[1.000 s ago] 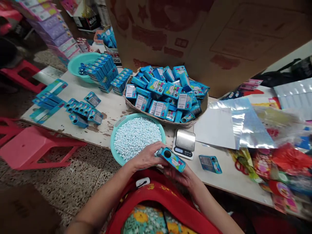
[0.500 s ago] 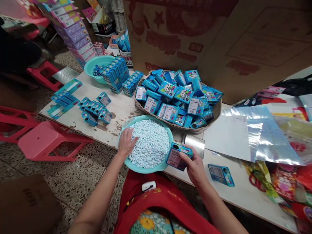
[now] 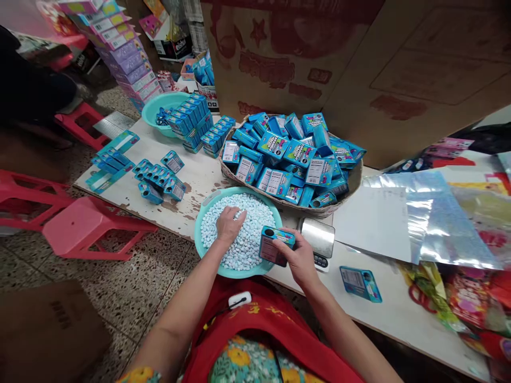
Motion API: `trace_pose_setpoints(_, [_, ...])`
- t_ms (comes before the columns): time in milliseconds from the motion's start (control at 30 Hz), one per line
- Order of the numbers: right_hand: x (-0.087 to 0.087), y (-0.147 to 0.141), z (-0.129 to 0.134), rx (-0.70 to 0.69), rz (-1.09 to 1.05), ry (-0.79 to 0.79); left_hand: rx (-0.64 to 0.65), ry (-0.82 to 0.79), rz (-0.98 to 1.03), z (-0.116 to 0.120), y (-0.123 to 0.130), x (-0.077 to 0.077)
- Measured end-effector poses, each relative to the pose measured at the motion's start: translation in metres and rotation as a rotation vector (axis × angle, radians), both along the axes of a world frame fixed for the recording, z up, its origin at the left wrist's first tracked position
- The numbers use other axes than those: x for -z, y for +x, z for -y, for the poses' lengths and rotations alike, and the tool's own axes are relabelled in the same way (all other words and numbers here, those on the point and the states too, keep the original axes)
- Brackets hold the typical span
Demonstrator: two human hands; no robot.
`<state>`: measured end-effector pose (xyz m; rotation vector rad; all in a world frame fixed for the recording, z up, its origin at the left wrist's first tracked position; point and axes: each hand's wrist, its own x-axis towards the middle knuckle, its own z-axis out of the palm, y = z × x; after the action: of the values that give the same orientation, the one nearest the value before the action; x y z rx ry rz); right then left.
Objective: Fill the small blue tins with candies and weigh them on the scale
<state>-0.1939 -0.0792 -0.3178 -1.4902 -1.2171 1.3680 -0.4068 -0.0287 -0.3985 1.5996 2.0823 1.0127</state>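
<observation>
A round turquoise basin (image 3: 198,234) holds a heap of small pale blue candies (image 3: 255,213). My left hand (image 3: 230,226) rests in the candies near the middle of the heap, fingertips partly sunk among them; whether it grips any is hidden. Between the thumb and fingers of my right hand (image 3: 297,255) is a blue printed box (image 3: 272,252), upright with a dark round hole in its top, over the basin's right rim. A small scale with a metal plate (image 3: 318,238) sits just right of the basin, beside that hand.
Behind the basin, a wicker basket (image 3: 351,186) is heaped with blue boxes. More boxes (image 3: 159,178) stand on the table's left part. A single box (image 3: 360,284) lies at the right. Plastic sheets (image 3: 447,223) and red stools (image 3: 85,226) flank the table (image 3: 181,221).
My left hand has moved right, from the basin's left edge deeper into the candies. My right hand has carried the box left over the rim, uncovering the scale's front panel.
</observation>
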Motion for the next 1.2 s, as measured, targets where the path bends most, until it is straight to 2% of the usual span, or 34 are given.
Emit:
trace_pose_setpoints(167, [-0.005, -0.011, -0.002, -0.058, 0.154, 0.178, -0.229, -0.008, 0.542, 0.005, 0.001, -0.016])
trace_pose_setpoints(233, [-0.006, -0.016, -0.002, -0.082, 0.211, 0.273, -0.276, -0.021, 0.641, 0.007, 0.003, -0.029])
trace_pose_setpoints(300, [-0.009, -0.022, -0.002, -0.105, 0.253, 0.353, -0.297, -0.027, 0.765, 0.009, 0.007, -0.045])
trace_pose_setpoints(433, [-0.015, -0.045, -0.002, -0.126, 0.312, 0.483, -0.239, 0.013, 1.307, 0.013, 0.016, -0.083])
trace_pose_setpoints(500, [-0.017, -0.060, -0.002, -0.159, 0.349, 0.534, -0.203, 0.054, 1.457, 0.014, 0.016, -0.098])
trace_pose_setpoints(633, [-0.019, -0.081, -0.002, -0.207, 0.417, 0.573, -0.212, 0.053, 1.476, 0.015, 0.009, -0.109])
trace_pose_setpoints(767, [-0.020, -0.084, -0.004, -0.260, 0.451, 0.560, -0.109, 0.018, 1.432, 0.013, 0.007, -0.110])
trace_pose_setpoints(900, [-0.023, -0.081, -0.005, -0.173, 0.473, 0.534, -0.129, 0.061, 1.412, 0.004, 0.010, -0.113])
trace_pose_setpoints(1100, [-0.025, -0.078, -0.007, -0.080, 0.471, 0.498, -0.135, 0.019, 1.461, -0.006, 0.014, -0.120])
trace_pose_setpoints(1200, [-0.026, -0.076, -0.009, -0.090, 0.477, 0.506, -0.144, 0.017, 1.502, -0.006, 0.015, -0.125])
